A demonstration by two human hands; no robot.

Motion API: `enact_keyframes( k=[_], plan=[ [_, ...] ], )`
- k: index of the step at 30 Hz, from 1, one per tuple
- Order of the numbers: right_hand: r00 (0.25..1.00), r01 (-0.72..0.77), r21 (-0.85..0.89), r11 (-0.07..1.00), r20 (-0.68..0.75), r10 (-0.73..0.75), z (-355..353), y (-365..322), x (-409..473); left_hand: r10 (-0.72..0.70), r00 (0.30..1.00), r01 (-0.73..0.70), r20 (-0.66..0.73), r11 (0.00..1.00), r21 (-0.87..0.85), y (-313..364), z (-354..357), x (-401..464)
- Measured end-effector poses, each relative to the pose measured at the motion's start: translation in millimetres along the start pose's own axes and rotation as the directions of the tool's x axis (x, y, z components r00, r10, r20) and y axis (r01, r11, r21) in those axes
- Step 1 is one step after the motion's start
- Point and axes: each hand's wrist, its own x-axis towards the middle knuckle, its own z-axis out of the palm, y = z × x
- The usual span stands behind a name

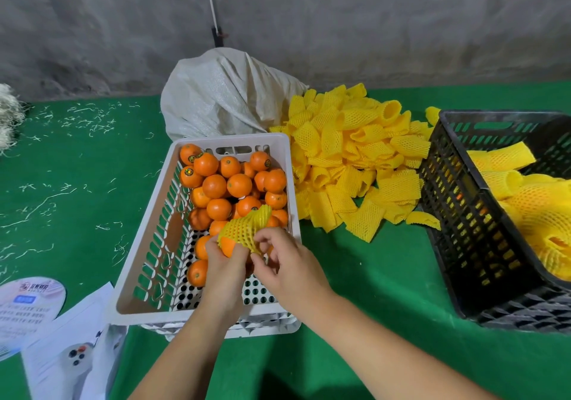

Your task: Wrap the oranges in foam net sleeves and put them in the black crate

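Sleeving is the step in hand, as we read the head view: our left hand grips an orange over the white crate, and our right hand pinches the yellow foam net sleeve drawn partway over it (the near end is bare). Next, we judge, the net must cover the fruit before it goes right into the black crate.

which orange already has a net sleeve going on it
The orange held over the near end of the white crate, gripped by the left hand. A yellow sleeve partly covers it; the other oranges in that crate are bare.
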Motion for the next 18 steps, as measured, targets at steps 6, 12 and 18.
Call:
enact_keyframes(
  k=[6,12,18],
  plan=[
    [0.979,-0.11,0.162,0.981,-0.154,0.135,7,1,7,-0.023,0.954,0.079,0.299,0.981,-0.177,9,-10,-6],
    [0.991,-0.085,0.243,0.966,-0.078,0.107,-6,13,12,0.077,0.966,-0.038,0.246,0.987,-0.159,6,-8,-10],
    [0.961,-0.126,0.197,0.972,-0.22,0.169,-10,20,8,0.063,0.954,-0.064,0.294,0.998,-0.006,5,-7,-11]
  ],
)
